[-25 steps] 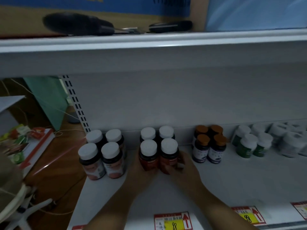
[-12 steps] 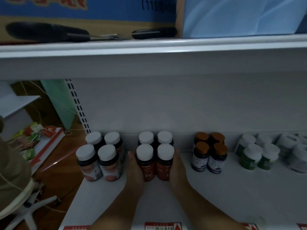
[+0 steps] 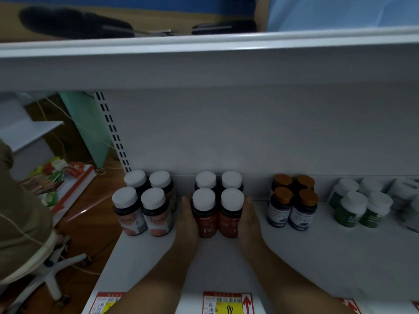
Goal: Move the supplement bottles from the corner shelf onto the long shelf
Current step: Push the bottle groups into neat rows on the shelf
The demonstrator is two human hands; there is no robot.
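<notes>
Several white-capped bottles with red labels stand in a tight square block near the back of the long white shelf. My left hand lies flat against the block's left side, fingers straight. My right hand lies flat against its right side the same way. The bottles sit squeezed between the two palms, all upright.
A group of white-capped bottles with pink labels stands left of my hands. Orange-capped bottles and green bottles stand to the right. Price tags line the shelf's front edge. An upper shelf hangs overhead.
My hands went from curling around the front two red bottles to lying flat along both sides of the block. The block slid slightly back toward the shelf wall.
</notes>
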